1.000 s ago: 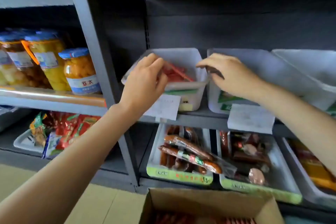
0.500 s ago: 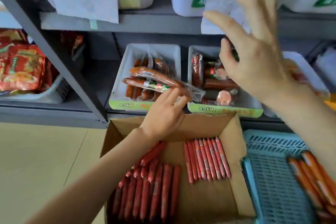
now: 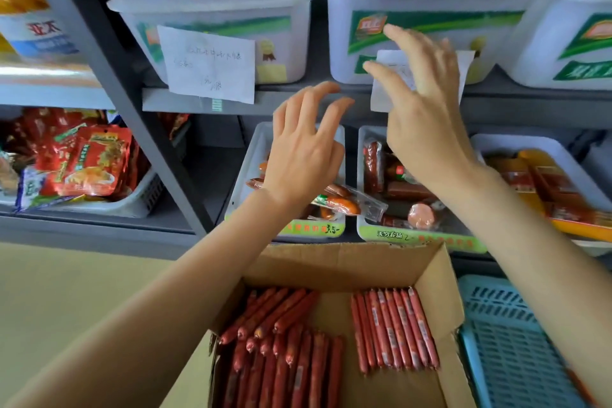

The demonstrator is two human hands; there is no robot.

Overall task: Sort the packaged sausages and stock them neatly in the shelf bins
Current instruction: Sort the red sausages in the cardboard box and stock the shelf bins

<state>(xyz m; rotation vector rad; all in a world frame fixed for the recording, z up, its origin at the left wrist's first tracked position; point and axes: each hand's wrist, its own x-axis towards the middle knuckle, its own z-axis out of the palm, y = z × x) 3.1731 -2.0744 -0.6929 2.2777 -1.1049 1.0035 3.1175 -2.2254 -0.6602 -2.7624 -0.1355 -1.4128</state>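
Left hand (image 3: 303, 156) and right hand (image 3: 427, 119) both hovering empty, fingers spread, in front of the lower shelf bins (image 3: 367, 232). Red packaged sausages (image 3: 394, 329) lying in the cardboard box (image 3: 351, 263) below the shelf edge.

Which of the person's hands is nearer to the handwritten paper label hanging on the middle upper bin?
The right. The right hand overlaps that paper label in the picture, fingers spread; the left hand hangs lower left of it, over a lower bin.

The left lower bin's green strip (image 3: 311, 228) reads "3.5-". The next bin's strip (image 3: 420, 237) reads "天芳花肠". The jar label (image 3: 43, 31) shows "亚太" upside down. The paper note (image 3: 210, 64) is handwritten, illegible.
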